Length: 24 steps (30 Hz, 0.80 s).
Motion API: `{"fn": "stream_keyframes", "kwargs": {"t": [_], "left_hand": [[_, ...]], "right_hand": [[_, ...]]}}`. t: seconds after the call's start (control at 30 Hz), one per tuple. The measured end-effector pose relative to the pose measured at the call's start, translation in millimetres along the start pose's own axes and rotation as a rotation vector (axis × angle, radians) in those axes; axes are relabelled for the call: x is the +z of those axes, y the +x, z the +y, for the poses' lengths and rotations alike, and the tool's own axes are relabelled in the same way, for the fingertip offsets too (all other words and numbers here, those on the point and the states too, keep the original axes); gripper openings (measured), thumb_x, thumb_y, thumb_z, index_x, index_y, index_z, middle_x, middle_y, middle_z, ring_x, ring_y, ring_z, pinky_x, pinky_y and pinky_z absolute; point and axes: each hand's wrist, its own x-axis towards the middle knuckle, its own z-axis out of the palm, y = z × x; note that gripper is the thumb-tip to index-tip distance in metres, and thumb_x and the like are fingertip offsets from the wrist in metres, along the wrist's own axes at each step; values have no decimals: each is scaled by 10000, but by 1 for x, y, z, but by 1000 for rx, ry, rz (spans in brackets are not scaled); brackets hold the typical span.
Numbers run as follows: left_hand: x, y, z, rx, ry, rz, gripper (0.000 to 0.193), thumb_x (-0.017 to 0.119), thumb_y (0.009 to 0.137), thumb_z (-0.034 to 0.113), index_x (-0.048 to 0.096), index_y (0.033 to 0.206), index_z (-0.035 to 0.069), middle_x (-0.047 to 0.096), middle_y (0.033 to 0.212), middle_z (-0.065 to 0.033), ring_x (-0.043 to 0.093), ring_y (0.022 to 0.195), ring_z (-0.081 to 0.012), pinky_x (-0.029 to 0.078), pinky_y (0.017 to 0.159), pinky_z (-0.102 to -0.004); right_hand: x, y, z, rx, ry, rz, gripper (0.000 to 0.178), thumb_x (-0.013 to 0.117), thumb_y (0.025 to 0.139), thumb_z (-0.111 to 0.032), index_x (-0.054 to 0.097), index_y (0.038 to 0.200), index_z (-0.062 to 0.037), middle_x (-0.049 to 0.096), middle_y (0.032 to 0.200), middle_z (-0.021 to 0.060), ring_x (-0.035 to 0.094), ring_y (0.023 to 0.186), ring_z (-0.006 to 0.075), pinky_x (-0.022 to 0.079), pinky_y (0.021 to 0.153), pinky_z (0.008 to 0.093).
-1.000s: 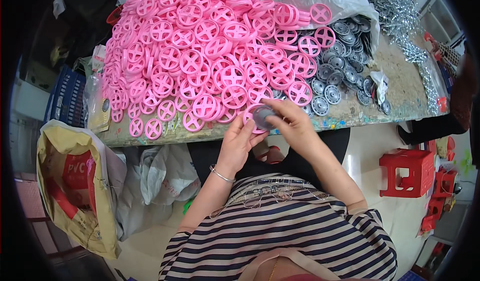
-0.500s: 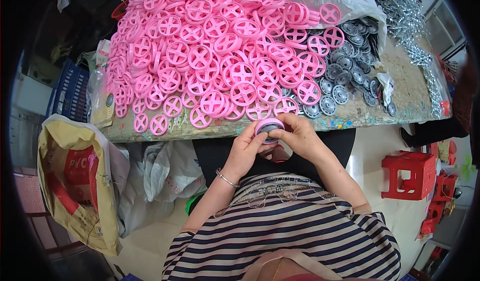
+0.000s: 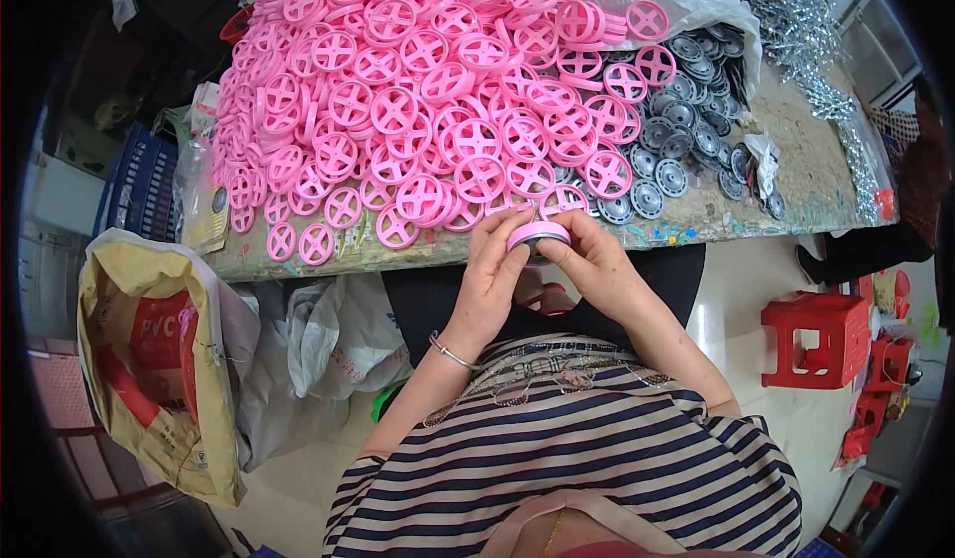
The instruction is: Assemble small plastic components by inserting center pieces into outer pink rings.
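Observation:
Both my hands meet just below the table's front edge, pressed around one pink plastic wheel [image 3: 538, 234]. My left hand [image 3: 490, 278] grips its left side, and my right hand [image 3: 594, 263] grips its right side. A dark part seems to sit under the pink ring, mostly hidden by my fingers. Right above my hands lies a big heap of pink spoked wheels [image 3: 418, 100] on the worktable [image 3: 696, 222]. To the right of the heap is a pile of grey round hub discs [image 3: 686, 140].
A heap of shiny metal parts [image 3: 806, 31] lies at the table's far right. An open yellow sack [image 3: 149, 359] and clear plastic bags [image 3: 328, 339] stand on the floor at my left. A red plastic stool [image 3: 821, 339] stands at my right, a blue crate [image 3: 134, 185] far left.
My hands have come back from the heap's edge toward my body, and the pink wheel now sits flat between both hands.

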Motion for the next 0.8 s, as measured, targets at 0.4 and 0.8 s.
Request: {"fn": "stream_keyframes", "kwargs": {"t": [0.4,0.8], "left_hand": [[15,-1,28,-179,-662,-15,451,672,877,121,444,1256,28,532,1219,-87,528,1081,-148,428,944,-289],[27,-11,28,-225,-594,40,296,636,906,122,541,1173,37,604,1048,-35,568,938,-93,469,839,-243]], "right_hand": [[8,-9,-11,-23,68,-39,221,577,920,-87,561,1131,-23,632,971,34,583,881,74,488,766,233],[8,-18,1,-46,204,-26,165,548,940,-109,557,1092,-48,632,914,35,616,754,85,533,636,236]]}}
